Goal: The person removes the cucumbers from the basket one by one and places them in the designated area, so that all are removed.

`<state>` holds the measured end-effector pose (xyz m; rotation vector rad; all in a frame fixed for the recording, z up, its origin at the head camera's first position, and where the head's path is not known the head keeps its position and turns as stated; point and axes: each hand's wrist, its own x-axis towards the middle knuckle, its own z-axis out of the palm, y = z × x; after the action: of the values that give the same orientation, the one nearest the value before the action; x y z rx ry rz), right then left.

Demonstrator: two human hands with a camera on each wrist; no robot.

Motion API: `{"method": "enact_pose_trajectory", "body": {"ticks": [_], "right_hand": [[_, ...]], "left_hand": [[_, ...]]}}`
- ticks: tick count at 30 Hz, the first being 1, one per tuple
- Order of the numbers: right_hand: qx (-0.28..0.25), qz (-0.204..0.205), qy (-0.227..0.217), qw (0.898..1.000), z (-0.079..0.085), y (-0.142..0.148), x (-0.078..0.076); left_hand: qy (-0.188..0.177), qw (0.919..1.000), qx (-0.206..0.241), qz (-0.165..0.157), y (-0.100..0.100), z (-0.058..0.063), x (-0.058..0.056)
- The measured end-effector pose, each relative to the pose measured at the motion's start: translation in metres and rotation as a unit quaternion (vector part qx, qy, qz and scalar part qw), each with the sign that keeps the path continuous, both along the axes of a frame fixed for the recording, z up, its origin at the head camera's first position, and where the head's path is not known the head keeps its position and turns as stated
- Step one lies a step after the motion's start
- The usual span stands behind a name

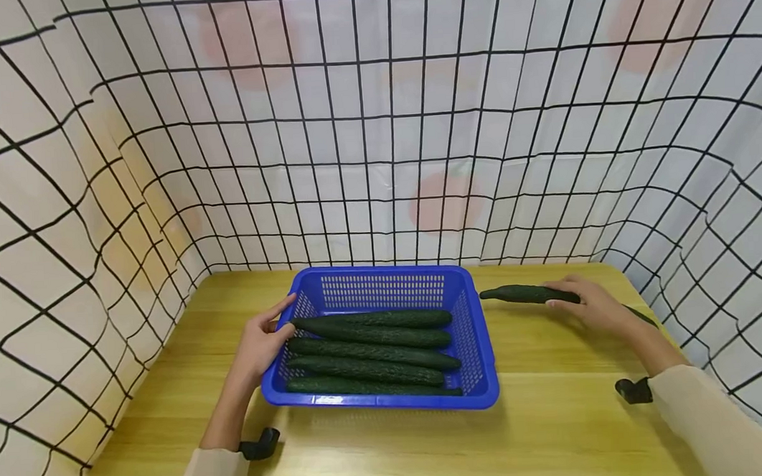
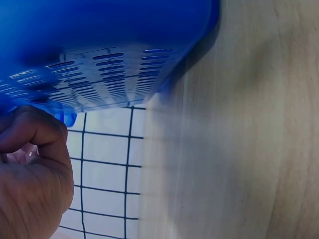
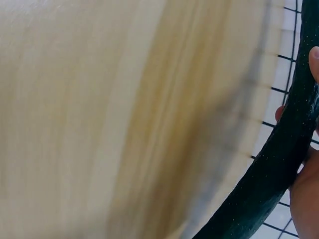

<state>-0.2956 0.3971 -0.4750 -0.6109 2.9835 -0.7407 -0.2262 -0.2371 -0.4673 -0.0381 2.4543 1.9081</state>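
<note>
A blue plastic basket (image 1: pixel 379 403) with slotted walls stands on the table. Several dark green cucumbers (image 1: pixel 374 350) lie side by side inside it, roughly crosswise. My left hand (image 1: pixel 260 348) holds the basket's left rim; in the left wrist view its curled fingers (image 2: pixel 42 132) are at the basket's edge. To the right of the basket, my right hand (image 1: pixel 595 311) grips another cucumber (image 1: pixel 516 294) around its middle, with one end pointing toward the basket. The right wrist view shows this cucumber (image 3: pixel 269 174) close up, partly covered by the thumb and fingers.
The wooden table (image 1: pixel 546 430) is enclosed at the back and sides by a black wire grid (image 1: pixel 400 115) with a pale printed sheet behind it. Black wrist devices (image 1: pixel 259 444) sit below both hands.
</note>
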Motion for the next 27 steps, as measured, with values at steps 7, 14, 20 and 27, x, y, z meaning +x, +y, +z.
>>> {"method": "enact_pose_trajectory", "body": {"ticks": [7, 14, 20, 27], "right_hand": [[0.010, 0.003, 0.007, 1.000, -0.019, -0.003, -0.002], [0.030, 0.007, 0.039, 0.999, -0.031, -0.014, -0.002], [0.040, 0.004, 0.042, 0.998, -0.031, -0.016, -0.002], [0.007, -0.008, 0.020, 1.000, -0.020, -0.018, -0.003]], "left_hand": [[-0.013, 0.9996, -0.026, 0.008, 0.001, 0.002, -0.004], [-0.010, 0.9989, -0.044, 0.017, 0.001, 0.006, -0.006], [-0.007, 0.9990, -0.042, 0.013, -0.003, 0.007, -0.004], [-0.017, 0.9992, -0.035, 0.013, -0.005, 0.008, -0.004]]}}
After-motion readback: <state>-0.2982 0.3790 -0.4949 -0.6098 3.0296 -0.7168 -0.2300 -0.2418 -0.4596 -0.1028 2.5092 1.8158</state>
